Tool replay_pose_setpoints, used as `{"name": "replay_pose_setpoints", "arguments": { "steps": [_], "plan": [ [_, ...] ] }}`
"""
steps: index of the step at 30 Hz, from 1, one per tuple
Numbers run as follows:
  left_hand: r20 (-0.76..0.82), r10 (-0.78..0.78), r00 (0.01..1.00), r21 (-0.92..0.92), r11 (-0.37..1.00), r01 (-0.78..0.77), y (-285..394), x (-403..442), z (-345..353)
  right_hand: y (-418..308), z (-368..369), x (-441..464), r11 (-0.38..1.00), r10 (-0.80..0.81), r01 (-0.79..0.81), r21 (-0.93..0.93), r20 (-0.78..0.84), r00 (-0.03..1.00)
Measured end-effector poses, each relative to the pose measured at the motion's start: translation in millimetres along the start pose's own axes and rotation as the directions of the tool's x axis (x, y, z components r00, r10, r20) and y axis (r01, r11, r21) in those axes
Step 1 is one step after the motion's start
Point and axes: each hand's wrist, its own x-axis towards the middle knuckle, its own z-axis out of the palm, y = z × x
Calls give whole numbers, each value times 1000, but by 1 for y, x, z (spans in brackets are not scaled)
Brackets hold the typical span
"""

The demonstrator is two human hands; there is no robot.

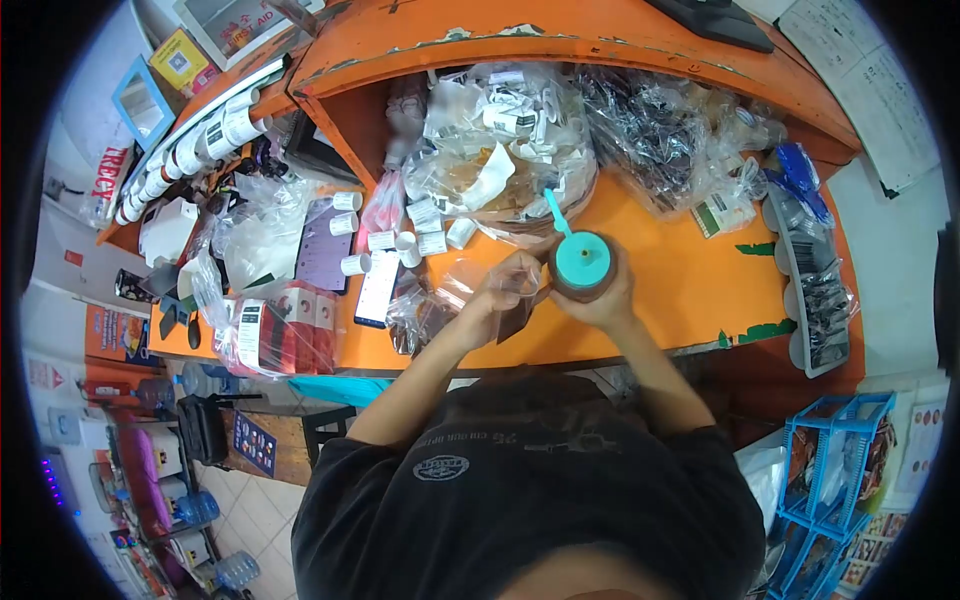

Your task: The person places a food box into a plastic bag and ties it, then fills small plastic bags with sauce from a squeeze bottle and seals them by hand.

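Nearest to camera: black T-shirt (530, 480) with round pale emblem on chest, both forearms extended forward over orange counter (690, 290). Right hand (606, 306): wrapped around the side of turquoise-lidded container (583, 262), lid facing up, narrow turquoise arm projecting from lid edge toward far left. Container position: above front part of counter, near the middle, just right of left hand (503, 287); contact between base and counter not determinable from this angle. Left hand: fingers curled around clear plastic item (525, 283), exact form unclear. Left of left hand, on counter: crumpled clear wrapping (408, 322), then phone (376, 290) with lit white screen. Beyond phone: several small white rolls (382, 240), partly grouped, some upright, some on their sides. Farther left: purple panel (325, 245) and, near front edge, red packages (290, 325) inside clear plastic. Behind container, under raised shelf (600, 40): large clear bag (450, 150) filled with white paper, beside dark plastic bags (640, 130). At right end of counter: grey rack (787, 255) holding black wrapped packets (828, 300), blue plastic (797, 180) at its far end. Below, lower right: blue basket stand (830, 525).
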Motion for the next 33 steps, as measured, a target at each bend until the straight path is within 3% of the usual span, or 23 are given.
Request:
{"name": "replay_pose_setpoints", "arguments": {
  "steps": [1, 6, 8, 10, 11, 13, 14, 15, 16, 17, 18, 19, 22, 24, 27, 30, 33],
  "plan": [
    [8, -33, 999, -20, 999, 33, -12, 0, -7, 9, 10, -17, 988, 120, -115, 99, -49, 992],
    [18, -61, 998, 12, 998, 61, -45, -2, -34, 22, 25, -45, 978, 207, -204, 41, -70, 976],
    [-44, 13, 999, 141, 990, -7, -52, -3, -33, 23, 27, -47, 967, 256, -255, 23, -64, 965],
    [-137, 158, 978, 390, 916, -93, -51, -5, -20, 24, 29, -49, 947, 321, -319, 33, -71, 944],
    [-172, 85, 981, 377, 926, -14, -44, -11, -17, 25, 28, -50, 947, 322, -321, 27, -70, 944],
    [-172, 229, 958, 447, 885, -131, -52, -11, -27, 11, 25, -44, 944, 330, -330, 16, -69, 941],
    [-166, 298, 940, 483, 856, -186, -56, -12, -32, 3, 23, -37, 975, 199, -210, -77, -131, 971],
    [-265, 132, 955, 340, 940, -36, -38, -17, -20, -13, 17, -23, 980, 59, -91, -176, -179, 982],
    [-308, 164, 937, 312, 948, -64, -39, -18, -21, -29, 12, -10, 960, -83, 21, -279, -212, 974],
    [-350, 194, 916, 286, 954, -93, -41, -16, -23, -44, 11, 0, 968, -145, 85, -238, -247, 958],
    [-391, 223, 893, 261, 957, -124, -43, -15, -24, -53, 13, 4, 989, -74, 52, -137, -160, 984],
    [-504, 172, 847, 262, 964, -40, -28, -14, -11, -60, 15, 6, 999, -11, 9, -39, -66, 998],
    [-405, 370, 836, 393, 896, -207, -29, -19, -16, -94, 33, 30, 954, 199, -215, 208, 97, 975],
    [-426, 368, 827, 320, 916, -243, -24, -24, -17, -77, 50, 24, 853, 361, -416, 316, 220, 906],
    [-489, 368, 791, 399, 901, -172, -22, -38, -26, -76, 60, 20, 871, 364, -423, 248, 250, 897],
    [-477, 235, 847, 271, 956, -113, -24, -57, -41, -73, 66, 12, 872, 352, -438, 220, 342, 871],
    [-416, 261, 871, 399, 913, -83, -32, -73, -52, -70, 73, 0, 874, 346, -454, 175, 434, 832]
  ]
}}
